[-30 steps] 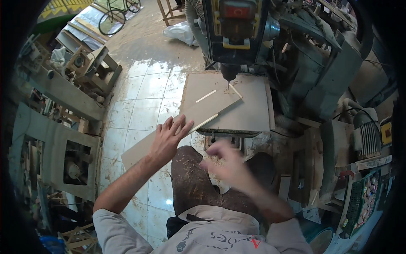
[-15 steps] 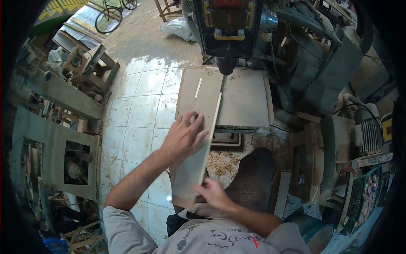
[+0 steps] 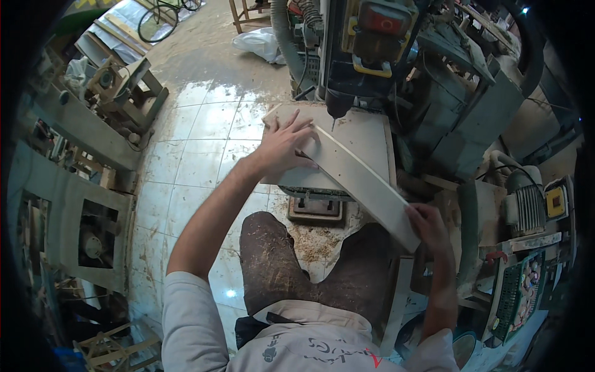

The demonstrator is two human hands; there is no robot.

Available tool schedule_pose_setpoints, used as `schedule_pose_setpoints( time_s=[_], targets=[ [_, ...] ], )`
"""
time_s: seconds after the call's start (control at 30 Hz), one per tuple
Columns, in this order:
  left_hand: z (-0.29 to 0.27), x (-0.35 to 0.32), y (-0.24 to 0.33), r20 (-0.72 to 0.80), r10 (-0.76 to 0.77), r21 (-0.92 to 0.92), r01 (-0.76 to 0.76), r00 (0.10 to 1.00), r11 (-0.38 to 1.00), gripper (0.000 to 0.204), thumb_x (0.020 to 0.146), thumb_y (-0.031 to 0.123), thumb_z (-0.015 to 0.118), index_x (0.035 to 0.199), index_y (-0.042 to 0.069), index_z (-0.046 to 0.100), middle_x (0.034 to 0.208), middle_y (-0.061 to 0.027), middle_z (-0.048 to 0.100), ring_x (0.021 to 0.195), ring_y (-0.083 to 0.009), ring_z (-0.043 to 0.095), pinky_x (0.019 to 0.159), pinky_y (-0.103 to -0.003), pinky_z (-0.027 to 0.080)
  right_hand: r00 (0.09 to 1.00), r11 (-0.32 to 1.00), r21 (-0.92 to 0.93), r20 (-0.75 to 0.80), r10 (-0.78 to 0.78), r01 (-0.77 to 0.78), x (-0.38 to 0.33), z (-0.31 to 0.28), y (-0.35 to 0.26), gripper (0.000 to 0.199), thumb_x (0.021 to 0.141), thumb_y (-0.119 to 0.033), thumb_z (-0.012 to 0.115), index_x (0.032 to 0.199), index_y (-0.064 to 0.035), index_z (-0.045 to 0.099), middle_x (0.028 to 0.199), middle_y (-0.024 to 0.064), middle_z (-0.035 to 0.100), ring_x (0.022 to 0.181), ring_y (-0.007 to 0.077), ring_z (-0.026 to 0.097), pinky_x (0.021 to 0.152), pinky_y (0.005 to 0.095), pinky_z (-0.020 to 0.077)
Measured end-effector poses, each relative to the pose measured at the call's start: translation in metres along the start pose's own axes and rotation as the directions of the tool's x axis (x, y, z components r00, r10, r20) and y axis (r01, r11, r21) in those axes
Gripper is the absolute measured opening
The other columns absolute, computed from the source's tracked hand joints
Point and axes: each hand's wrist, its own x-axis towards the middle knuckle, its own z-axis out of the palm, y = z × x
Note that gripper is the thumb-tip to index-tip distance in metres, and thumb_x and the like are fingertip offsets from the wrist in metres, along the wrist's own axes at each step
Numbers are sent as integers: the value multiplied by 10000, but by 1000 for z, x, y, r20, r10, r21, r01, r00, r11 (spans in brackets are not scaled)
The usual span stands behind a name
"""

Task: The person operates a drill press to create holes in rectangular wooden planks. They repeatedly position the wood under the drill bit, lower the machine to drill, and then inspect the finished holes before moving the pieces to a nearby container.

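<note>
A long flat board [image 3: 365, 177] with a pale edge lies slantwise over the drill press table [image 3: 372, 124], its near end sticking out past the table's front right. My left hand [image 3: 286, 144] is spread at the board's far left end, fingers apart, thumb by the near edge. At the other end, my right hand [image 3: 427, 224] grips the board, fingers wrapped at its corner. Just beyond the board's far edge hangs the drill bit [image 3: 334, 124] in a dark chuck [image 3: 339, 104], apart from the wood. A thin pale strip [image 3: 271, 113] lies at the table's far left corner.
The drill press head [image 3: 372, 49], with a red and yellow switch, rises at the far side. Sawdust [image 3: 316, 242] covers the floor between my knees. A motor [image 3: 527, 195] and a green basket [image 3: 520, 288] stand at right; dusty machines [image 3: 68, 217] line the left.
The board has swung from pointing away from me to slanting down to the right. My right hand moved right and forward with its near end; my left hand moved forward. My view shifted slightly.
</note>
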Motion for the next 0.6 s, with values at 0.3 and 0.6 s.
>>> schedule_pose_setpoints(
  time_s=[0.3,0.6],
  targets=[
    [17,23,-9,-122,61,95,-49,991,994,623,787,614,650,1289,260,545,1443,-134,403,1396,-333,300,1093,-692,133,967,908,-333,77,-242,254,97,-65,-13,292,950,-245,604,1060,19,667,731,-38,564,664,42,473,574,241,407],
    [16,-9,-12,-198,-45,138,73,979,988,563,794,540,679,1264,247,579,1420,-136,424,1371,-336,338,1071,-692,156,625,601,199,-385,-679,774,143,-110,-302,450,1028,-350,308,1249,-54,564,1272,179,577,1217,306,531,1091,455,342]
  ],
)
